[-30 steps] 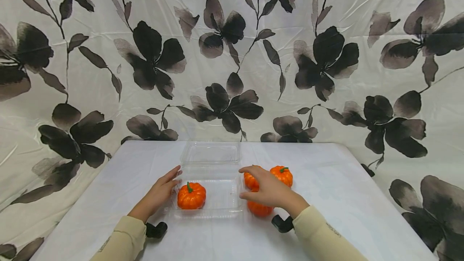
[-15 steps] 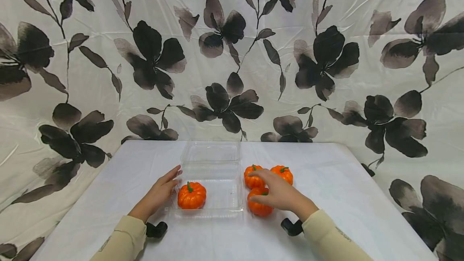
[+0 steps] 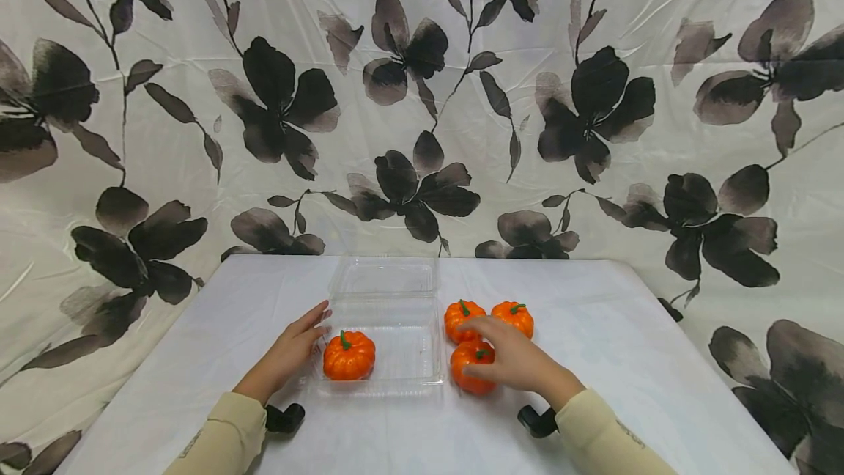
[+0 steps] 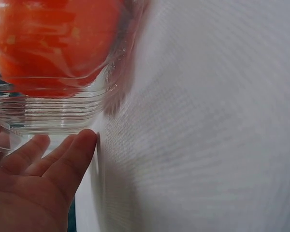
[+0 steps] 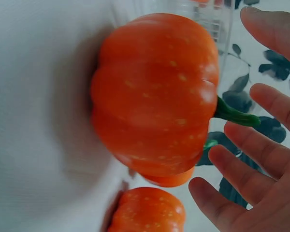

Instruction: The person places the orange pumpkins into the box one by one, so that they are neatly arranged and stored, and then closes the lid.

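Observation:
A clear plastic clamshell container lies with its lid laid back on the table, and one orange toy pumpkin with a green stem sits in its left half. My left hand rests along the container's left side, its extended fingertips against the ribbed wall in the left wrist view. Just right of the container, three more pumpkins stand grouped. Over the nearest pumpkin hovers my right hand, fingers spread; the right wrist view has those fingers apart from the pumpkin and around its stem's side.
Behind the nearest pumpkin are a back-left pumpkin and a back-right pumpkin. The hinged lid reaches toward the back edge of the white table. A floral cloth hangs behind.
My right hand has drawn back rightward from the container's edge to above the nearest pumpkin, uncovering more of the pumpkins. The left hand and the container stay where they were.

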Demonstrator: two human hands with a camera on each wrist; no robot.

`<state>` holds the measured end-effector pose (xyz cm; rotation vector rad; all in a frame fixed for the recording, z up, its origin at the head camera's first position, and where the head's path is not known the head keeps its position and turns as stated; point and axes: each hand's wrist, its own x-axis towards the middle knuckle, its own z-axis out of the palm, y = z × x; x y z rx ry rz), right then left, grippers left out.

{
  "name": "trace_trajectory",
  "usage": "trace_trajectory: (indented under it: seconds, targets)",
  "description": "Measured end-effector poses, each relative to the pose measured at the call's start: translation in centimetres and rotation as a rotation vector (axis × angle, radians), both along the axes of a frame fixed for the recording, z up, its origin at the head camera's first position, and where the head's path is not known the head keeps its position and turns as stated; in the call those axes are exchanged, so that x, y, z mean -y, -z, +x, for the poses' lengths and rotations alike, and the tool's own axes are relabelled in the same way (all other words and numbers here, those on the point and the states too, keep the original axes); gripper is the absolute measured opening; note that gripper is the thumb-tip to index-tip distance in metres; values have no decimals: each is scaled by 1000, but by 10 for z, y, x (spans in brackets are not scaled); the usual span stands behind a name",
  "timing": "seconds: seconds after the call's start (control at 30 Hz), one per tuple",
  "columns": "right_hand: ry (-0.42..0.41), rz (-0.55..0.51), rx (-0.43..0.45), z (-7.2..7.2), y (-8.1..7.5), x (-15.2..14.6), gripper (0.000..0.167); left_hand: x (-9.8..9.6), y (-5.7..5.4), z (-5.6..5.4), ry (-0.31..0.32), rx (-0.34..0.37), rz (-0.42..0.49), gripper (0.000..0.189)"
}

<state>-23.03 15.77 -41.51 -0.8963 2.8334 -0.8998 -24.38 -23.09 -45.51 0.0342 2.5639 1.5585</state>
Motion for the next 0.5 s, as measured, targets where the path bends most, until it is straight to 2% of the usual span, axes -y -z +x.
trace_trajectory:
  seconds: [0.5]
  targets:
    - [5, 19, 4, 2, 9, -5, 53, -2, -2, 1, -13, 1, -9, 58]
